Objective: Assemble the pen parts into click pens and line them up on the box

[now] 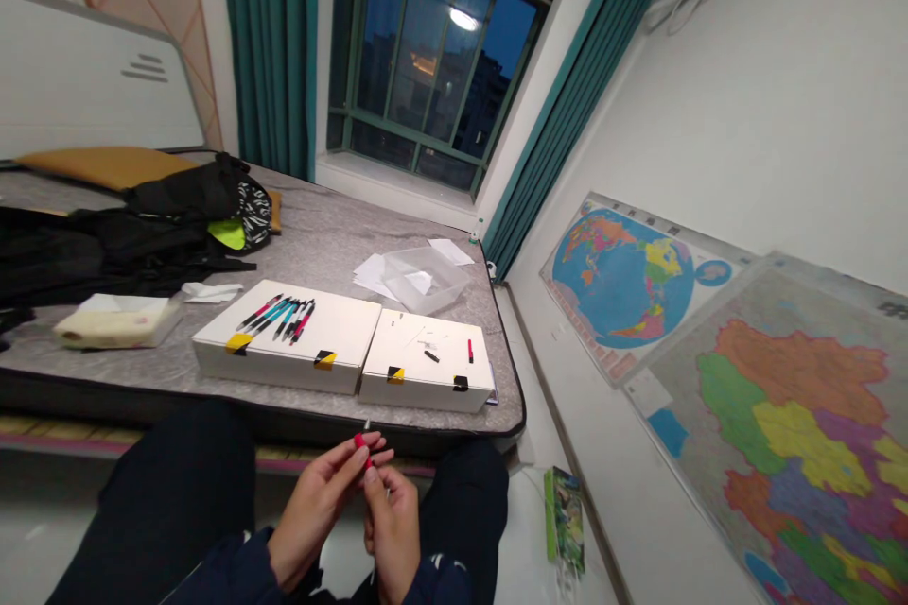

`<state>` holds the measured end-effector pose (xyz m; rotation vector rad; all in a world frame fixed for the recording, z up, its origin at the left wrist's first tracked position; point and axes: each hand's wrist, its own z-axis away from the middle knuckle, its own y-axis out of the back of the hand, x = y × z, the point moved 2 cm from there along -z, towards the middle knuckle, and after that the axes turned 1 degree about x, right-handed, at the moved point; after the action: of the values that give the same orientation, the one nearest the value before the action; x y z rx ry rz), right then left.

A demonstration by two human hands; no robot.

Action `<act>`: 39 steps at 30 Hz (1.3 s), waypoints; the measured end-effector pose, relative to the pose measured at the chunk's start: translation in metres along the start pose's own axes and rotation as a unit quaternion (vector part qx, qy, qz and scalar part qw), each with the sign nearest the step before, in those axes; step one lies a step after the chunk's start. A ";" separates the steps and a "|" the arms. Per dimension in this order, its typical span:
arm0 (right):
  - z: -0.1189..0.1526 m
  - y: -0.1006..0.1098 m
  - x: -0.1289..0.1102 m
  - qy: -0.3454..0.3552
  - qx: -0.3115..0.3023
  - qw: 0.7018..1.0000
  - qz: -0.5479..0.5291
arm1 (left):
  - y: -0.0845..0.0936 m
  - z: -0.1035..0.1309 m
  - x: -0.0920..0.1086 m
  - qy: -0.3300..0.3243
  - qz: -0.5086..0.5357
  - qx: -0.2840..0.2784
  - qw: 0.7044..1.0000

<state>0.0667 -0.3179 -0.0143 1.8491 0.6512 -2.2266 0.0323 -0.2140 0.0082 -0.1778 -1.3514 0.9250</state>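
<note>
My left hand (312, 506) pinches a red pen (359, 440) between thumb and fingers, with a pale pointed tip showing above the fingertips. My right hand (394, 522) is closed at the lower end of the same pen, touching the left fingers; much of the barrel is hidden. Both hands are above my lap, in front of two white boxes. On the right box (426, 395) lie a red pen part (469, 351), a short black piece (431, 356) and several tiny parts. Several pens (282, 317) in red, teal, black and white lie side by side on the left box (280, 367).
Both boxes stand near the front edge of a grey mattress (326, 217). Behind them is a clear plastic bin (426, 280) by white papers (370, 276). To the left are a tissue pack (119, 326) and a black bag (106, 250). A green carton (565, 520) stands on the floor.
</note>
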 end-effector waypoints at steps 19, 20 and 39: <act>-0.033 0.032 -0.034 0.015 0.057 0.987 -0.153 | 0.009 -0.004 -0.001 -0.062 -0.116 0.003 0.991; -0.034 0.030 -0.042 0.023 0.053 0.984 -0.166 | 0.009 -0.004 -0.001 -0.074 -0.136 -0.011 0.988; -0.033 -0.028 -0.115 0.118 -0.080 0.973 -0.180 | -0.001 0.006 0.013 -0.213 -0.302 -0.070 0.927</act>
<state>0.1090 -0.2951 0.0989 2.0634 1.2608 -2.0837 0.0267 -0.2086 0.0204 0.3418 -1.7369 0.3482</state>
